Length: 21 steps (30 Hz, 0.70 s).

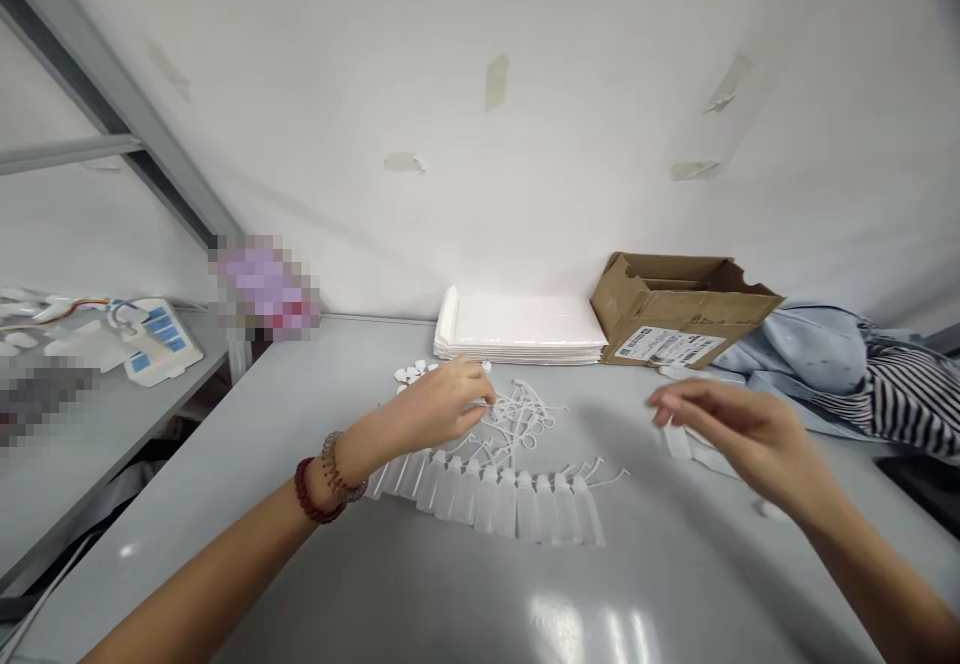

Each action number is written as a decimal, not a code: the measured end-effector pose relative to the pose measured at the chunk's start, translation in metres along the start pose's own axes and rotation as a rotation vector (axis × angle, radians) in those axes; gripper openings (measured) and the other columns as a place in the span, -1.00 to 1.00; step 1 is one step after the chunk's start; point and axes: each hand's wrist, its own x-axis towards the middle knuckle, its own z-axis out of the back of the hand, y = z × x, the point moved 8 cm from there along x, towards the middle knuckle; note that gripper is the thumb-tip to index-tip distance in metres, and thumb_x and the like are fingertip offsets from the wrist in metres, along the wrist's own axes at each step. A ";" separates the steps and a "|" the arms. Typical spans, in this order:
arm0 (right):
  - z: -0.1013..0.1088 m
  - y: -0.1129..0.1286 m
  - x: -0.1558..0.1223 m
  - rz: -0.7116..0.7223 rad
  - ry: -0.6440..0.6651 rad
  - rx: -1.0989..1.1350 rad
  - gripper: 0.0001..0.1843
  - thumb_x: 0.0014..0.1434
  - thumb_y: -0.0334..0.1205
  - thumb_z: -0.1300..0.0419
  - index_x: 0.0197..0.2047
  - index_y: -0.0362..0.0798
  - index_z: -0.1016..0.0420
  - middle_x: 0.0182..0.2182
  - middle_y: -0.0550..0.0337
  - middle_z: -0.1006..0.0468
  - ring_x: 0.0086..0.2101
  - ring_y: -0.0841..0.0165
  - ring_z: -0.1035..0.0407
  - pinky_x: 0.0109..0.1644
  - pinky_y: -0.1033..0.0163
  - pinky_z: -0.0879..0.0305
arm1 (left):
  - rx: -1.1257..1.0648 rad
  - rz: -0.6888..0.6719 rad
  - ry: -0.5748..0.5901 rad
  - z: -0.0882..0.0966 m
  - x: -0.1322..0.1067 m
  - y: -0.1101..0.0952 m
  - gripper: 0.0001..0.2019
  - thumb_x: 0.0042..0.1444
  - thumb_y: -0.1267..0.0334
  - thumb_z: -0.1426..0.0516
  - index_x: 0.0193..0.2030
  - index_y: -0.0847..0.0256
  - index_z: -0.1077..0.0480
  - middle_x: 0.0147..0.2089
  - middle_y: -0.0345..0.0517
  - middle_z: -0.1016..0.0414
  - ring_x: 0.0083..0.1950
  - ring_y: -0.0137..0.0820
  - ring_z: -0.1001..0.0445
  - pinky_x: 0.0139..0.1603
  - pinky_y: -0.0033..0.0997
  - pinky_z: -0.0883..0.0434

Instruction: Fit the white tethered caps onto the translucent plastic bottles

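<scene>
Head view: steady translucent white plastic piece (676, 442) in pinching right hand (739, 434); gently part thin white looped strands (520, 418) with left hand (442, 404), unclear in grip.

I pinch a small whitish piece (676, 442); before me, translucent tubes (465, 497) lie side by side in a curved row, thin white strands (523, 412) tangled just beyond.

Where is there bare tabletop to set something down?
The widest bare patch is the table on the near side of the bottles. Another lies left of the white pieces. Crowded: around the left hand, with those pieces and white loops; at the back, with the white stack and box; far right, by the clothes.
</scene>
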 end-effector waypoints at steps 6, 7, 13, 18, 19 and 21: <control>0.054 -0.058 0.003 -0.147 -0.395 -0.265 -0.64 0.07 0.14 -0.12 -0.40 0.01 -0.48 -0.51 0.07 -0.56 -0.40 0.12 -0.46 -0.37 0.11 -0.31 | 0.123 -0.111 0.029 -0.021 0.005 -0.001 -0.86 0.14 0.50 -0.07 -0.29 0.25 -0.44 -0.22 -0.01 -0.39 -0.16 -0.26 -0.29 -0.19 -0.29 -0.30; 0.055 -0.061 0.002 -0.152 -0.401 -0.276 -0.64 0.06 0.13 -0.11 -0.40 0.00 -0.48 -0.51 0.06 -0.57 -0.39 0.11 -0.47 -0.35 0.11 -0.31 | 0.113 -0.112 0.012 -0.024 0.005 0.000 -0.84 0.15 0.51 -0.05 -0.32 0.26 -0.43 -0.22 0.00 -0.38 -0.16 -0.26 -0.28 -0.19 -0.28 -0.29; 0.053 -0.064 0.007 -0.086 -0.368 -0.356 -0.64 0.07 0.10 -0.07 -0.40 -0.01 -0.48 -0.43 0.08 -0.60 -0.40 0.18 -0.46 -0.31 0.12 -0.34 | -0.049 -0.057 -0.050 -0.024 0.005 -0.001 -0.84 0.18 0.42 -0.04 -0.37 0.23 -0.41 -0.24 -0.03 -0.40 -0.14 -0.27 -0.30 -0.15 -0.27 -0.30; 0.035 -0.072 0.018 0.016 -0.217 -0.479 -0.62 0.08 0.07 -0.02 -0.36 -0.03 -0.50 -0.43 0.07 -0.60 -0.42 0.20 -0.46 -0.35 0.12 -0.33 | -0.253 0.162 -0.164 0.003 0.006 0.013 -0.86 0.15 0.22 -0.09 -0.29 0.20 -0.46 -0.16 -0.06 -0.48 -0.11 -0.28 -0.38 -0.12 -0.28 -0.34; 0.033 -0.073 0.019 0.029 -0.205 -0.484 -0.61 0.07 0.08 -0.02 -0.37 -0.04 -0.50 -0.43 0.06 -0.59 -0.42 0.19 -0.46 -0.36 0.12 -0.33 | -0.298 0.215 -0.172 0.008 0.007 0.019 -0.83 0.14 0.18 -0.10 -0.28 0.19 -0.47 -0.17 -0.07 -0.50 -0.16 -0.30 -0.40 -0.17 -0.29 -0.35; 0.028 -0.075 0.021 0.044 -0.189 -0.491 -0.60 0.06 0.08 -0.01 -0.38 -0.04 -0.50 -0.43 0.04 -0.59 -0.43 0.18 -0.45 -0.37 0.11 -0.32 | -0.390 0.305 -0.162 0.012 0.011 0.028 -0.76 0.11 0.09 -0.12 -0.28 0.21 -0.50 -0.24 -0.07 -0.53 -0.28 -0.33 -0.43 -0.30 -0.34 -0.36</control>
